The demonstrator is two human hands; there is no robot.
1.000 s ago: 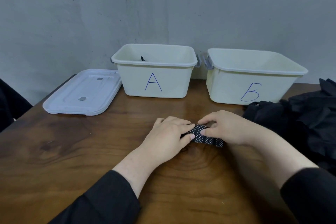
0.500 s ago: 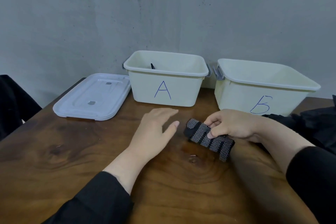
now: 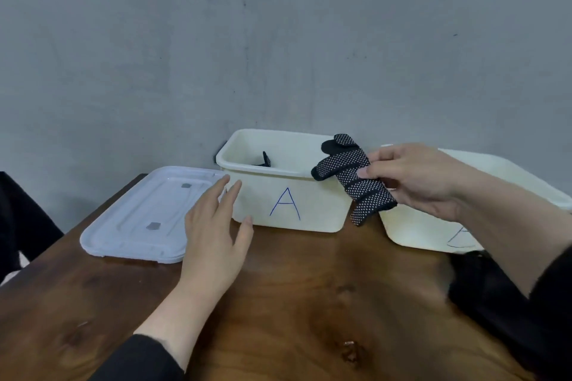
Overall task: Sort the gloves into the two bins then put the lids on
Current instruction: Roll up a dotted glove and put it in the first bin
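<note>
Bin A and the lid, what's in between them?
In the head view, the left hand hovers there, fingers near bin A, over the edge of the lid.

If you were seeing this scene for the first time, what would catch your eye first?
The black dotted glove, held up by the right hand at the right corner of the bin marked A. Next, the open left hand reaching before that bin, beside the white lid lying flat on the wooden table.

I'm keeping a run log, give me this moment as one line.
right hand: holds dotted glove at rim of bin A | left hand: open, empty, beside lid | lids: off
</note>
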